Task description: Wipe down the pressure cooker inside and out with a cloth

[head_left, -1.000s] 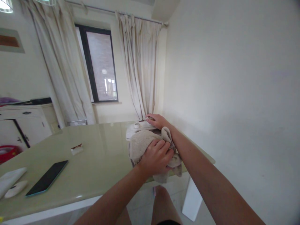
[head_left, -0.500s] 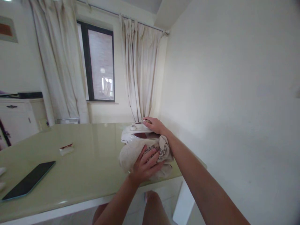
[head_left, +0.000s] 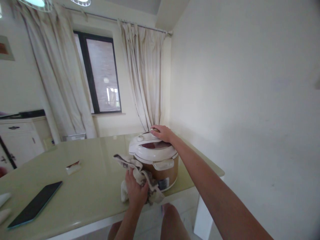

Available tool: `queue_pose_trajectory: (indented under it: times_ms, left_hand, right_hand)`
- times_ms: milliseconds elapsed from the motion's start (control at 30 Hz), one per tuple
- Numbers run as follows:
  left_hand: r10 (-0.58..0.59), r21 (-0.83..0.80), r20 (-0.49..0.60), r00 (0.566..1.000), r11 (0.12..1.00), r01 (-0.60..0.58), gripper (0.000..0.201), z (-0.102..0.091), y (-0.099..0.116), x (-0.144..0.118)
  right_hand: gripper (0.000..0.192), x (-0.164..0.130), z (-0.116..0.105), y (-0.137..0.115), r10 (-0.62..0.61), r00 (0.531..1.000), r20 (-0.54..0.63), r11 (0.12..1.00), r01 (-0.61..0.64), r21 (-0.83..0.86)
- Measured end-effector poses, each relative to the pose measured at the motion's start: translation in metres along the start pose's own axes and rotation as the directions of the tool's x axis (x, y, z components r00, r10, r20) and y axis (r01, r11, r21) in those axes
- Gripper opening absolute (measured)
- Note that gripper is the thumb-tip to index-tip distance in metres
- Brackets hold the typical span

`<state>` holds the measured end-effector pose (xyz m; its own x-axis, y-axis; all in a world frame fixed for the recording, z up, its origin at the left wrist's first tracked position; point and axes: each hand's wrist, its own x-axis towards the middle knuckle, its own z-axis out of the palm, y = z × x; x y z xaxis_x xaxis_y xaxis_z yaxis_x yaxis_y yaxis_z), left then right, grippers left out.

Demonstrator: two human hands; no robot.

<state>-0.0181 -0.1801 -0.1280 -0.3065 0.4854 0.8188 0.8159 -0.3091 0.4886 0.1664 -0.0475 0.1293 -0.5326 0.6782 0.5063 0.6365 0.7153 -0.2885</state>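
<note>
Two bare hands work at a round brown-and-white rice cooker (head_left: 160,166): the left hand (head_left: 135,190) grips a crumpled beige cloth (head_left: 140,175) against its side, the right hand (head_left: 162,132) rests open on its white lid (head_left: 152,150).

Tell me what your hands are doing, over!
Left hand bunching cloth against cooker side. Right hand flat on lid. Phone and wrapper lie apart, left.
</note>
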Motion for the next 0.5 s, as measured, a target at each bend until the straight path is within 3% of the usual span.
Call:
queue_pose_trajectory:
  times_ms: [100, 200, 267, 333, 400, 467, 500]
  left_hand:
    - [0.042, 0.023, -0.009, 0.999, 0.999, -0.042, 0.070, 0.002, -0.011, -0.020]
    - [0.233, 0.114, -0.005, 0.973, 0.966, -0.231, 0.063, 0.001, 0.003, -0.039]
    - [0.389, 0.148, 0.006, 0.921, 0.911, -0.386, 0.046, 0.001, 0.020, -0.048]
    - [0.551, 0.124, 0.039, 0.834, 0.825, -0.551, 0.033, 0.005, 0.039, -0.049]
    - [0.718, 0.051, 0.105, 0.688, 0.687, -0.725, 0.030, 0.015, 0.056, -0.043]
    - [0.790, -0.047, 0.211, 0.575, 0.596, -0.801, 0.025, 0.029, 0.071, -0.031]
    - [0.790, -0.088, 0.262, 0.554, 0.591, -0.802, 0.023, 0.037, 0.079, -0.025]
  right_hand:
    - [0.046, 0.000, -0.001, -0.002, -0.009, 1.000, -0.002, 1.000, 0.009, -0.004]
    - [0.045, 0.000, -0.003, -0.006, 0.006, 1.000, 0.006, 1.000, -0.006, -0.016]
    - [0.045, -0.001, -0.004, -0.008, 0.021, 1.000, 0.012, 1.000, -0.020, -0.023]
    - [0.046, -0.001, -0.004, -0.008, 0.030, 0.999, 0.013, 0.999, -0.029, -0.024]
    - [0.047, -0.001, -0.003, -0.007, 0.034, 0.999, 0.013, 0.999, -0.034, -0.016]
    - [0.049, -0.001, -0.001, -0.007, 0.039, 0.999, 0.016, 0.999, -0.039, -0.005]
    - [0.049, -0.001, -0.001, -0.007, 0.043, 0.999, 0.018, 0.999, -0.043, -0.002]
